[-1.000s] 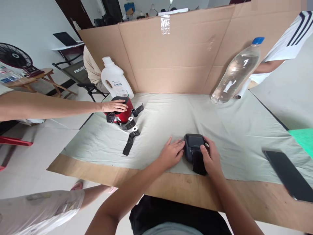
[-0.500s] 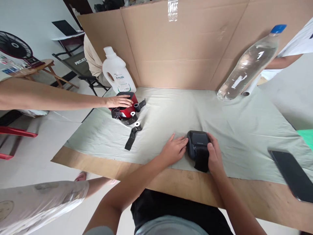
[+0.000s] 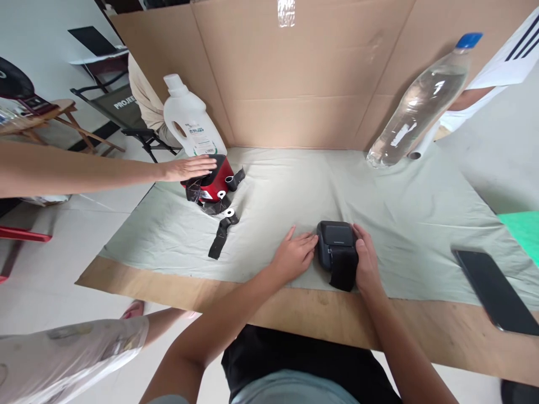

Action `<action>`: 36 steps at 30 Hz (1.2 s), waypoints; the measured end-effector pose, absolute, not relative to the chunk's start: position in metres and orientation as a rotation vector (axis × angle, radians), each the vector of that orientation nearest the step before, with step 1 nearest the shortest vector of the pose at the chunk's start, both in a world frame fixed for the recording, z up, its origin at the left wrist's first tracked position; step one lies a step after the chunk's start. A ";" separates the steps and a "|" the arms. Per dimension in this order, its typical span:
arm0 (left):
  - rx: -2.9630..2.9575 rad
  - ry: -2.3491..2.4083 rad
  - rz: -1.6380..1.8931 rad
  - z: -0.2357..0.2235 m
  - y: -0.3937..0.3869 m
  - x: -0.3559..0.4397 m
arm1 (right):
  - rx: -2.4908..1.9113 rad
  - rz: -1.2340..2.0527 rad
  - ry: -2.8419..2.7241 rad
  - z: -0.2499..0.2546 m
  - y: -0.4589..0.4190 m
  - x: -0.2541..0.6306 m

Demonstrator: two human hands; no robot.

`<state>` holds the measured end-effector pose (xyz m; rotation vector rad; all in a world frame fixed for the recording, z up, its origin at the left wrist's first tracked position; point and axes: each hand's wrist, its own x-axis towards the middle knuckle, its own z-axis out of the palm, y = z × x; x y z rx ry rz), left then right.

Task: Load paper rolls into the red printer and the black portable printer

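A small black device that looks like a portable printer (image 3: 336,238) sits on the cloth in front of me. A wide black strip (image 3: 343,269) hangs from its front. My left hand (image 3: 295,255) lies beside it with fingers stretched out, the fingertips at its left side. Along the right side my right hand (image 3: 365,259) grips it, thumb toward the front and fingers behind. Small rolls of black strip (image 3: 229,215) lie to the left, one partly unrolled, by a red and black box (image 3: 219,178).
A co-worker's hand (image 3: 191,167) rests flat over the red box. Behind it stands a white jug (image 3: 196,123). A large water bottle (image 3: 421,106) leans against the cardboard wall (image 3: 295,67) at right. A phone (image 3: 497,292) lies near the right edge. Bare wood (image 3: 168,278) edges the table.
The view has shifted slightly, so the scene sits further left. The co-worker's hand has drawn back a little to the left over the red box. Both my hands stay at the printer.
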<state>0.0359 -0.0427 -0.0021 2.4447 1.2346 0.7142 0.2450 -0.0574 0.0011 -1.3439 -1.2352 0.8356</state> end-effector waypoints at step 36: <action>1.953 1.189 0.709 0.007 -0.036 0.035 | -1.262 0.764 -1.054 0.014 -0.071 0.249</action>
